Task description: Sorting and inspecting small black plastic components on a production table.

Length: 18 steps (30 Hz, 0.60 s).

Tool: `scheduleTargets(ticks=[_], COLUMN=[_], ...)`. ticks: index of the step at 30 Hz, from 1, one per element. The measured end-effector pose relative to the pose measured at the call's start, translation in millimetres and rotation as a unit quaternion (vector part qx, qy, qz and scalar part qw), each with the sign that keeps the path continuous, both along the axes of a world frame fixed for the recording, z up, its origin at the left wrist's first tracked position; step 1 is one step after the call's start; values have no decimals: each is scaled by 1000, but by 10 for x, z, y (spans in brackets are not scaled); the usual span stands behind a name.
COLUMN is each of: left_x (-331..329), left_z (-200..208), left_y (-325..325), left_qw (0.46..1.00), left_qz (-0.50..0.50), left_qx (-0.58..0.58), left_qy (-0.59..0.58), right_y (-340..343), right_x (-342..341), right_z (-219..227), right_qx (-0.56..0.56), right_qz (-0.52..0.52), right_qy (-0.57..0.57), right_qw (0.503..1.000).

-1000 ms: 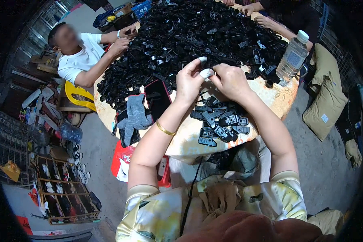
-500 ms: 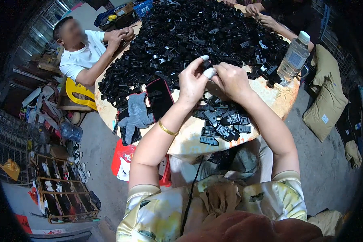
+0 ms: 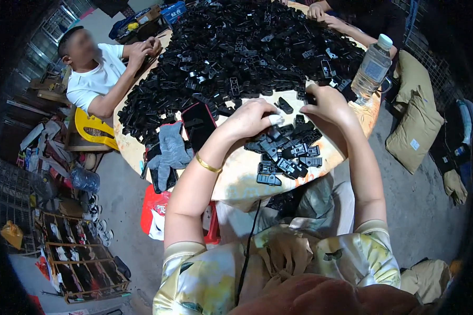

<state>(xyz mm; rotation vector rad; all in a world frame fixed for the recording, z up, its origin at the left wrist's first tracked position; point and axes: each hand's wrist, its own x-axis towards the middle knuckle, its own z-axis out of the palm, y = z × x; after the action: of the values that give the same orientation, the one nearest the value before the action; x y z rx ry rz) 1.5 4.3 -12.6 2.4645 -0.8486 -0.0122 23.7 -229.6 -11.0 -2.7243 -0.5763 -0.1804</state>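
Observation:
On the round table, my left hand (image 3: 249, 119) is low beside a small group of black plastic buckle-like parts (image 3: 289, 152), its thumb and fingers apart; a white cover is on a digit. My right hand (image 3: 331, 105) is at the near edge of a large heap of similar black parts (image 3: 247, 47). Its thumb and fingers are spread, with dark pieces close to the fingertips. Between the two hands is a single black part (image 3: 284, 105), apart from the fingers of both.
Left of my left arm lie a phone (image 3: 198, 126) and a grey glove (image 3: 172, 149). A clear bottle (image 3: 373, 71) stands at the table's right side. A co-worker in a white shirt (image 3: 97, 73) sits at left; another person's hands (image 3: 326, 16) are at the far right. Tan sacks (image 3: 415, 115) lie beyond.
My hands were together over the table, fingers around a small dark part. Now they are apart: the left has come nearer the small group, the right has moved right toward the heap.

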Motion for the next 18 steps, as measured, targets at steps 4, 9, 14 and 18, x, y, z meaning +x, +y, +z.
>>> scheduleTargets(ticks=[4, 9, 14, 18], left_x=[34, 63, 129, 128], left_z=[-111, -91, -219, -218], left_y=[80, 146, 205, 120], left_qw=[998, 980, 952, 944], left_qz=[-37, 138, 187, 213], left_qx=[-24, -64, 37, 60], left_qy=[41, -132, -238, -245], right_y=[344, 506, 489, 642], right_x=[139, 296, 310, 305], right_z=[-84, 168, 379, 216], right_qx=[-19, -42, 29, -74], right_qz=[59, 67, 200, 122], right_qy=[-32, -13, 200, 30], right_qw=[998, 997, 959, 989])
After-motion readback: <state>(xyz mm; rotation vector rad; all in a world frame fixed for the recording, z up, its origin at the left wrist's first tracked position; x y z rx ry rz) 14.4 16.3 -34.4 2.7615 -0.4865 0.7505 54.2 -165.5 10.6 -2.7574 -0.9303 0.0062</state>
